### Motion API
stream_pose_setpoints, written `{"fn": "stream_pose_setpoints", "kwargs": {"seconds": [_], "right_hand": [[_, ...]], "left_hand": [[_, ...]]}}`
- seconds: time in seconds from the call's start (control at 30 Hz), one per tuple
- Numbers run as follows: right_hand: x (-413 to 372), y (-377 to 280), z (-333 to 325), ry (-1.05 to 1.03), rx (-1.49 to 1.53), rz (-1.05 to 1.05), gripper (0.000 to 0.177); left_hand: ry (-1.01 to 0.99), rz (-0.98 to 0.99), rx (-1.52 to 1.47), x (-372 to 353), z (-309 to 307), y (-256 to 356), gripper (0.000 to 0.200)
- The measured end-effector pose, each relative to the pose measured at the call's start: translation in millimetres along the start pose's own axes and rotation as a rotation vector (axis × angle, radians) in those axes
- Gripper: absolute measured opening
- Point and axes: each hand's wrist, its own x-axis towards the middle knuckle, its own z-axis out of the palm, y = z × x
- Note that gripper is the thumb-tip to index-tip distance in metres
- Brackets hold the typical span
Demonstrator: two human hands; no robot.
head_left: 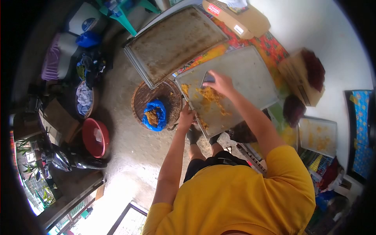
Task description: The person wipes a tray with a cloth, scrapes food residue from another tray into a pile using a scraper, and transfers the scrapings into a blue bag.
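My right hand (221, 83) is closed around a small flat scraper (208, 78), whose blade meets the surface of a metal baking tray (243, 72). Orange-yellow crumbly residue (211, 96) lies on the tray beside the scraper, with more along the left edge. At that left edge, my left hand (186, 116) grips the tray's rim; its fingertips are partly hidden. Left of this hand, a blue plastic bag (158, 124) with brownish-orange clumps inside sits open on a round brown stool (140, 94).
Stacked stained trays (176, 39) lie beyond on the table with a flowered cloth (266, 45). Cardboard boxes (239, 19) stand at the back and right. Another residue-covered tray (317, 135) is at far right. A red basin (95, 138) rests on the floor at left.
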Motion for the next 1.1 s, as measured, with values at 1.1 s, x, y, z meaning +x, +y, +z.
{"fn": "stream_pose_setpoints", "kwargs": {"seconds": [1.1], "right_hand": [[67.7, -43.3, 49.1, -0.192, 0.028, -0.246, 0.065]], "left_hand": [[-0.013, 0.027, -0.029, 6.8, -0.3, 1.3, 0.068]]}}
